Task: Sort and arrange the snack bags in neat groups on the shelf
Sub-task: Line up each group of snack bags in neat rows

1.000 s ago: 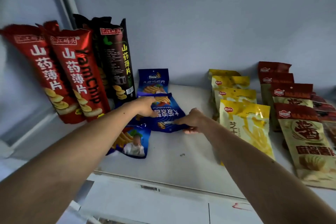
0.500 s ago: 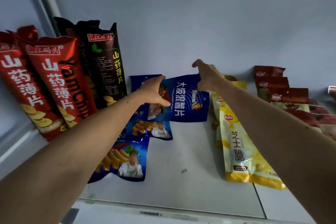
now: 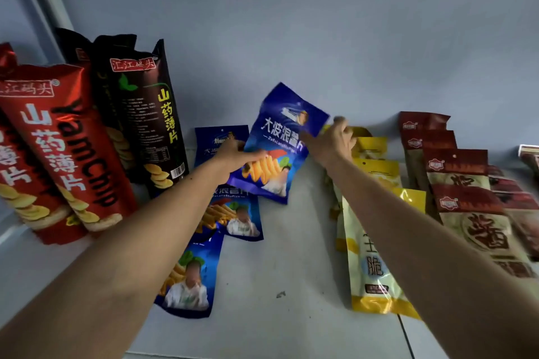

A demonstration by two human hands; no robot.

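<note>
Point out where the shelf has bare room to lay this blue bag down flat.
The widest bare strip of shelf runs between the blue bags and the yellow bags, below the held blue bag gripped by the left hand and right hand. The red bags overlap tightly on the right.

blue bags [image 3: 280, 151]: 4 | red tall bags [image 3: 67, 148]: 2 | black tall bags [image 3: 145, 114]: 2

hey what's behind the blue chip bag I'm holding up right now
Behind the held blue bag is the plain wall. To its left, another blue bag stands at the back, partly covered by your left hand. Anything directly behind the bag is hidden.
</note>
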